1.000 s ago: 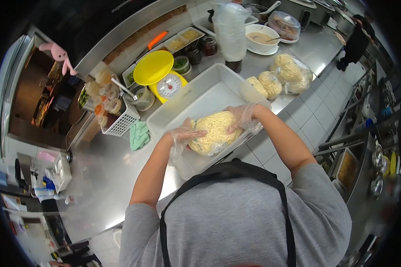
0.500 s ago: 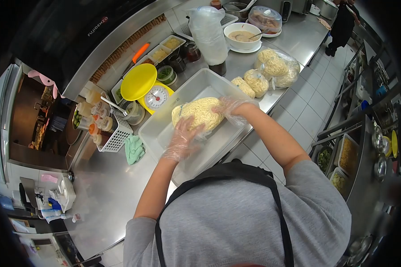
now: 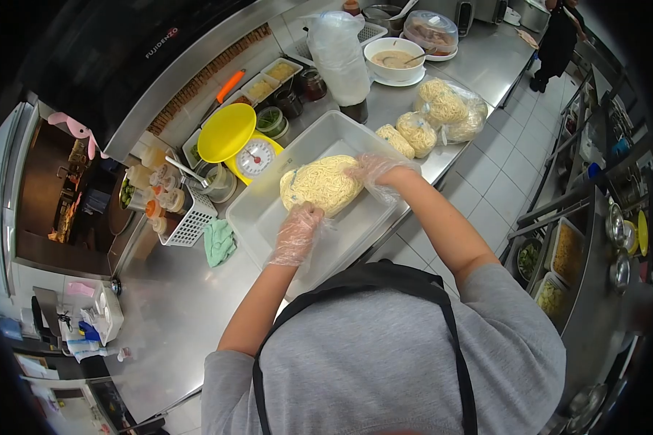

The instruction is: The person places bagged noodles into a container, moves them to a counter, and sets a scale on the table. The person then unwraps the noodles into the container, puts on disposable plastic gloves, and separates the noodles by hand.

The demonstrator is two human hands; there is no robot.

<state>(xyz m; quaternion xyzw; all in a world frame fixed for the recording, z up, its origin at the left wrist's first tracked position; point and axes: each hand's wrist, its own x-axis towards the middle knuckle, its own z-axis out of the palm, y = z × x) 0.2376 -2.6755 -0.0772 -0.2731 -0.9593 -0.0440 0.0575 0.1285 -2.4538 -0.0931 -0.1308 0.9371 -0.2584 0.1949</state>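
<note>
A clear plastic bag of pale yellow noodles (image 3: 321, 184) lies in the translucent plastic tub (image 3: 248, 223) in front of me. Both hands wear thin clear gloves. My left hand (image 3: 297, 228) is closed at the bag's near edge, fingers curled onto the plastic. At the bag's right end, my right hand (image 3: 377, 172) grips it, its fingertips partly hidden by the loose glove. Beyond the tub, to the right, sit more bagged noodles (image 3: 416, 133) on the steel counter (image 3: 174, 312).
A yellow kitchen scale (image 3: 254, 157) stands left of the tub, near a white basket of bottles (image 3: 190, 221) and a green cloth (image 3: 219, 242). Behind are a bowl of soup-like liquid (image 3: 393, 59) and a covered dish (image 3: 431, 32). Another person (image 3: 556, 45) stands far right.
My left hand has gone from lying spread over the noodles to curled closed at the bag's near edge. My right hand stays at the right end, nearly unmoved.
</note>
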